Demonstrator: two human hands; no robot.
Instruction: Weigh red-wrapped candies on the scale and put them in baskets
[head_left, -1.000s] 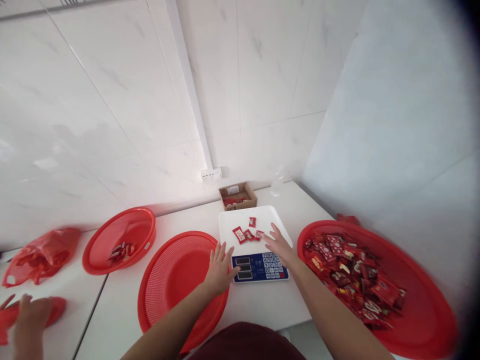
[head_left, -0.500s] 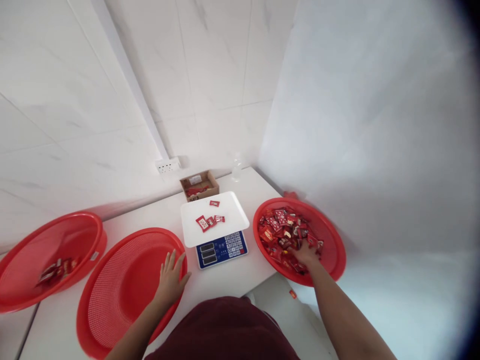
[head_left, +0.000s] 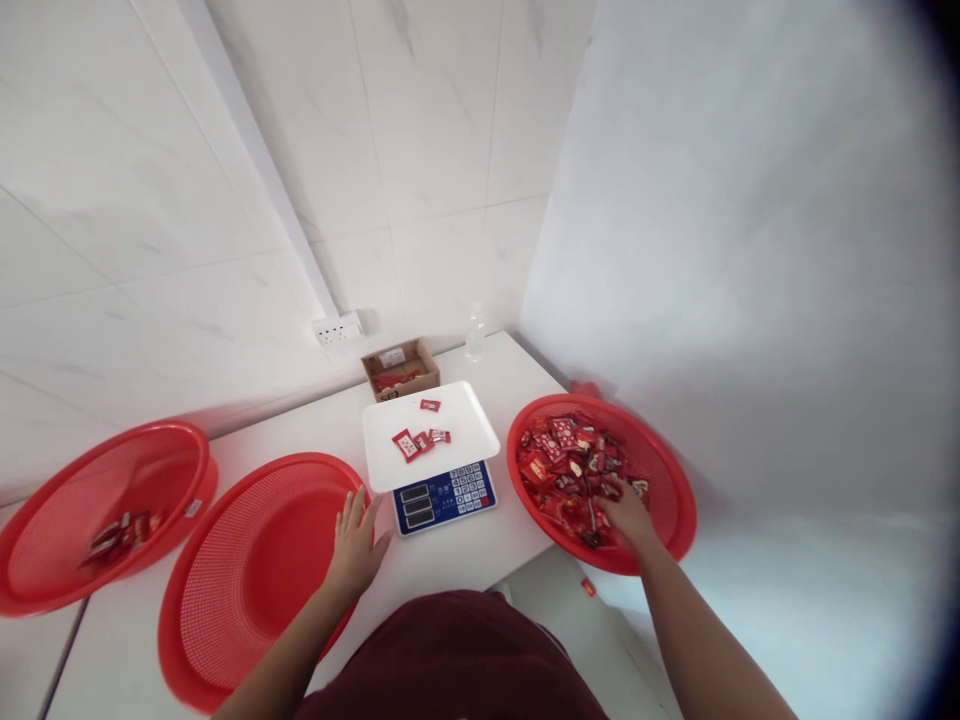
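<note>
My left hand (head_left: 356, 548) is open, palm down with its fingers apart, at the right rim of a red plastic basket (head_left: 217, 590) whose bottom is bare. My right hand (head_left: 627, 512) reaches into another red basket (head_left: 673, 500), heaped with small red wrapped packets (head_left: 562, 470). Its fingers are curled down among the packets; what they grip is hidden. Between the hands stands a digital weighing scale (head_left: 442, 498) with a white tray (head_left: 386, 472). Several red packets (head_left: 406, 445) lie on that tray.
At the far left, a third red basket (head_left: 45, 510) holds a few packets. Behind the scale sit a cardboard box (head_left: 427, 372) with red packets inside and a clear bottle (head_left: 475, 335). One packet (head_left: 588, 587) lies below the table edge. Walls close in behind and right.
My left hand has shifted slightly right and down along the basket rim. My right hand has drawn slightly back to the right among the packets, its fingers more curled. The tray's packets are unchanged.
</note>
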